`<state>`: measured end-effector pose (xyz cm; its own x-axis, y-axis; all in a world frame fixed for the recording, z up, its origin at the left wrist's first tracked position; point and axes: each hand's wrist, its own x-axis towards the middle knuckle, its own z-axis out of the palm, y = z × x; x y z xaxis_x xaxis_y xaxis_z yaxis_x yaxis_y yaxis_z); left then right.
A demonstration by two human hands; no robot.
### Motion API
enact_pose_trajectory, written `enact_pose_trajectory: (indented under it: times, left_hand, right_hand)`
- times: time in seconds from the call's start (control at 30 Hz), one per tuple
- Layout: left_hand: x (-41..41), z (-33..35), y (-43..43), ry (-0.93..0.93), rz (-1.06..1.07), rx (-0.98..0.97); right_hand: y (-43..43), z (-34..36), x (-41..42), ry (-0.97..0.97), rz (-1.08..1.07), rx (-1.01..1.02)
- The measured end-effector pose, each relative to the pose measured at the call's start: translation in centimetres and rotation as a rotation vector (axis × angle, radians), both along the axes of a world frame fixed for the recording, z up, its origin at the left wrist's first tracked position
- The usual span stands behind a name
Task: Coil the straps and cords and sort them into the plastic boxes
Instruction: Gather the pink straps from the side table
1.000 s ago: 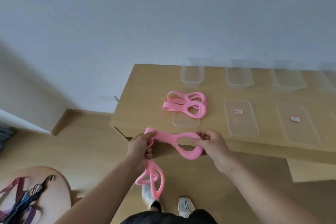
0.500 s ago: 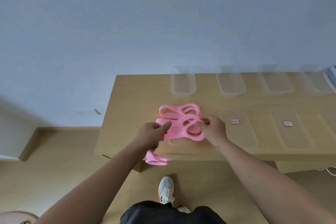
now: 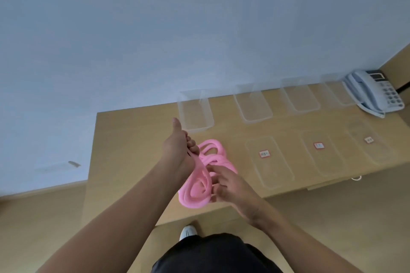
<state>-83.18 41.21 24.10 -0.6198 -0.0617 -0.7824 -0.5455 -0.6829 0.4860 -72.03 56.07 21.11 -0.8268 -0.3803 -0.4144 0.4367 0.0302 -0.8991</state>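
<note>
Fingers (image 3: 192, 149) of left hand (image 3: 177, 146) grip pink strap (image 3: 195, 195); right hand (image 3: 230, 186) pinches its coil.

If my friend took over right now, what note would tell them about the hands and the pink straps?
The left hand grips the pink strap at its top, thumb up.
The right hand holds the strap's loops at the near edge of the table.
Other pink loops lie just behind.
Done: strap mostly coiled.
Left: put it in one of the clear boxes at the back; all look empty, lids off.
</note>
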Motion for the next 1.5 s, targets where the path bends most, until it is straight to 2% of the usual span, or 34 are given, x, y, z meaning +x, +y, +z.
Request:
enact_pose_trajectory:
  times: [0.07,0.13,0.27,0.33,0.43,0.5,0.57,0.7,0.9,1.0,1.07,1.27,1.5]
  left_hand:
    - [-0.5,0.0,0.8,-0.004,-0.034,0.091]
    - [-0.8,0.2,1.7,0.052,-0.170,0.136]
    - [-1.6,0.6,3.0,0.218,-0.413,0.104]
    - [-2.1,0.2,3.3,0.304,-0.444,0.066]
    - [-2.5,-0.6,3.5,0.369,-0.542,-0.011]
    - [-2.3,-1.7,3.9,0.348,-0.626,-0.075]
    - [-1.9,-2.9,5.1,0.288,-0.738,-0.258]
    - [-1.3,-5.8,9.3,0.226,-0.868,-0.684]
    - [-2.2,-8.3,15.0,0.335,-0.839,-1.114]
    - [-1.9,-9.2,16.0,0.393,-1.114,-1.434]
    - [-1.2,-9.4,16.3,0.457,-1.259,-1.607]
    - [2.8,-6.9,14.7,0.463,-1.208,-1.615]
    - [13.6,-4.6,6.8,0.260,-0.999,-1.642]
  right_hand:
    - [-0.6,0.2,-0.2,0.019,0.017,0.083]
    - [-0.8,-0.2,-0.5,0.006,-0.037,0.093]
    - [1.3,-0.2,-1.7,-0.047,-0.139,0.054]
    - [3.6,-0.5,-2.5,-0.093,-0.204,0.008]
    - [7.7,-1.4,-4.1,-0.193,-0.439,0.003]
    - [10.7,-2.1,-5.3,-0.217,-0.566,0.018]
    - [13.7,-2.5,-6.5,-0.192,-0.602,0.093]
    - [18.2,-3.0,-9.5,-0.093,-0.500,0.314]
    - [22.2,-4.7,-14.3,0.042,-0.341,0.579]
    - [23.2,-5.5,-15.0,0.176,-0.187,0.791]
    - [23.2,-5.9,-14.3,0.337,-0.131,0.901]
    - [19.3,-5.7,-10.7,0.755,0.056,0.854]
    - [11.4,-5.0,-6.5,0.945,0.448,0.746]
